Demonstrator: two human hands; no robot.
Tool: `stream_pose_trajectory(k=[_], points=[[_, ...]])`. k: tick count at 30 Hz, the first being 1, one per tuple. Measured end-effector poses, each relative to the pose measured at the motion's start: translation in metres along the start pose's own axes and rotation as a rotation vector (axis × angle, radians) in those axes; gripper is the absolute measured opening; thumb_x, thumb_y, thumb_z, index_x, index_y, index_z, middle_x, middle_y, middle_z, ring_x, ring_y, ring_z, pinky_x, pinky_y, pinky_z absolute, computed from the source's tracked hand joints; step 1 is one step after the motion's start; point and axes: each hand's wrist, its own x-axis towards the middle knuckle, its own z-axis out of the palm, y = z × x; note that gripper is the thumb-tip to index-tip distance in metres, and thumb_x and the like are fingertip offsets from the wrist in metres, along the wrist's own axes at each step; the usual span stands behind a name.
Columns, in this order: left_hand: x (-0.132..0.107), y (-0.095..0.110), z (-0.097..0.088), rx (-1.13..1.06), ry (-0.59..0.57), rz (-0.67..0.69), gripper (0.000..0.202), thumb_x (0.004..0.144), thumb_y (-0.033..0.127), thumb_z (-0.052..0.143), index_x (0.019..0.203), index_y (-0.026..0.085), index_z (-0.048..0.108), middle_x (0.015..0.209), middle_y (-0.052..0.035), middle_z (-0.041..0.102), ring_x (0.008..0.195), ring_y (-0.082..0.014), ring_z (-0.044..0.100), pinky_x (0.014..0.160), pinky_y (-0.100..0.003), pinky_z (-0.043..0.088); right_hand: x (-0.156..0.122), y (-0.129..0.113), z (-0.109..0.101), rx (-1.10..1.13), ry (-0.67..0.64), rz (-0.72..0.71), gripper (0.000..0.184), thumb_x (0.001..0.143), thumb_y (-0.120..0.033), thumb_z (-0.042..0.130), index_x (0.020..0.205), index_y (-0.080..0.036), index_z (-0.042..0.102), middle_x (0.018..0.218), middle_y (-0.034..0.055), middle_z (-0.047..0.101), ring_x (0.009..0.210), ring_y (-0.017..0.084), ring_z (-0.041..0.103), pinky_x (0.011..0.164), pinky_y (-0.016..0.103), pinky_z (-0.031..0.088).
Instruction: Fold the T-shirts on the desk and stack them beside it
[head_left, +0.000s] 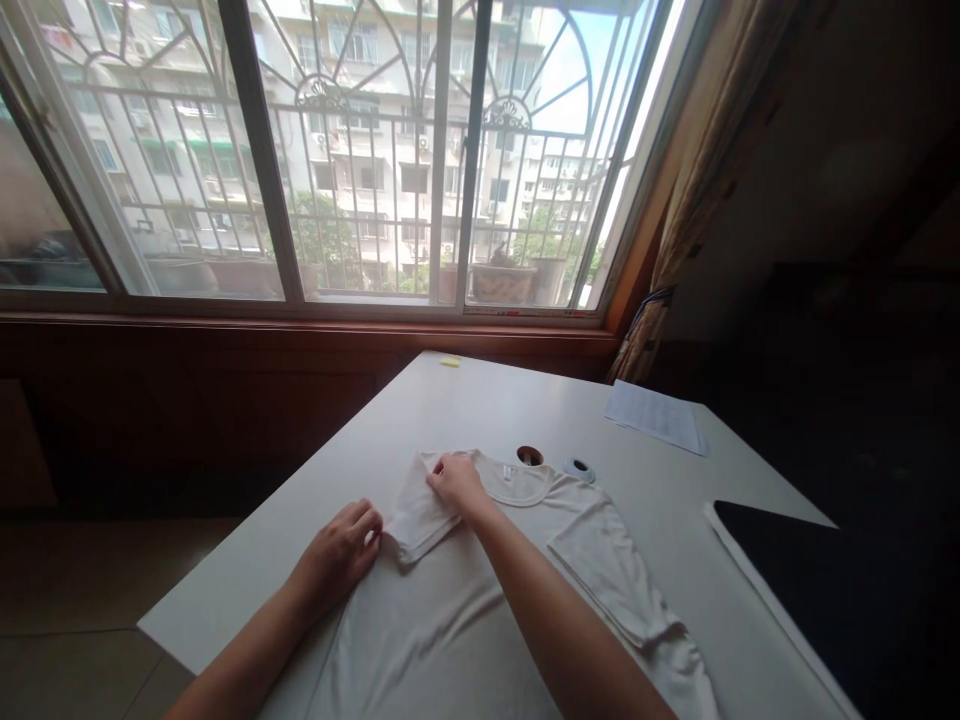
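A white T-shirt (450, 620) lies flat on the white table (495, 405), collar toward the window. Its left sleeve (416, 515) is folded in over the body, and the right sleeve (615, 580) is folded in as well. My right hand (456, 482) reaches across and pinches the shoulder edge of the left sleeve near the collar. My left hand (339, 553) rests flat on the shirt's left edge, fingers together beside the sleeve's hem.
A round hole (529, 455) and a small round cap (579, 468) sit just beyond the collar. A sheet of paper (656, 415) lies at the far right, a dark slab (825, 590) at the right edge, a small yellow item (450, 361) near the window.
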Motion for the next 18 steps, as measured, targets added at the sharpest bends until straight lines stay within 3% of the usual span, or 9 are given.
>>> stream_pose_trajectory(k=[4,9,12,14,18], points=[[0.0,0.001,0.0,-0.011,-0.014,-0.008,0.011,0.093,0.014,0.046,0.089,0.023,0.05,0.092,-0.0027,0.054,0.081,-0.0193,0.054,0.07,-0.029,0.043,0.001,0.0,-0.004,0.019,-0.022,-0.021,0.014,0.086,-0.027,0.064,0.081,-0.016,0.071,0.098,0.0124,0.075,0.1,0.025,0.063,0.089,0.032,0.041],[0.001,0.002,-0.003,-0.013,-0.025,-0.023,0.011,0.091,0.013,0.046,0.089,0.023,0.05,0.092,-0.003,0.054,0.08,-0.0193,0.053,0.069,-0.029,0.042,-0.005,-0.001,-0.005,0.094,-0.025,-0.044,0.022,0.096,-0.026,0.051,0.111,-0.014,0.061,0.101,0.0118,0.073,0.091,0.02,0.064,0.079,0.027,0.041],[0.002,0.002,-0.003,-0.008,-0.029,-0.025,0.01,0.092,0.014,0.046,0.088,0.023,0.049,0.092,-0.003,0.054,0.08,-0.0193,0.053,0.07,-0.029,0.043,-0.011,0.002,-0.004,0.129,-0.074,-0.066,0.043,0.091,-0.036,0.062,0.127,-0.016,0.052,0.091,0.0076,0.072,0.082,0.02,0.065,0.072,0.027,0.041],[0.002,0.002,-0.002,-0.006,-0.029,-0.026,0.009,0.092,0.015,0.046,0.088,0.023,0.049,0.091,-0.0027,0.053,0.08,-0.0194,0.054,0.07,-0.029,0.043,-0.012,0.005,-0.005,0.141,-0.112,-0.075,0.054,0.085,-0.034,0.068,0.132,-0.018,0.048,0.086,0.0044,0.07,0.077,0.02,0.064,0.07,0.026,0.041],[0.001,0.002,-0.003,-0.007,-0.03,-0.028,0.009,0.092,0.015,0.047,0.089,0.023,0.05,0.091,-0.0024,0.053,0.079,-0.019,0.055,0.069,-0.029,0.044,-0.012,0.012,-0.01,0.143,-0.119,-0.054,0.052,0.086,-0.023,0.062,0.135,-0.018,0.046,0.089,0.0046,0.07,0.078,0.019,0.064,0.071,0.026,0.042]])
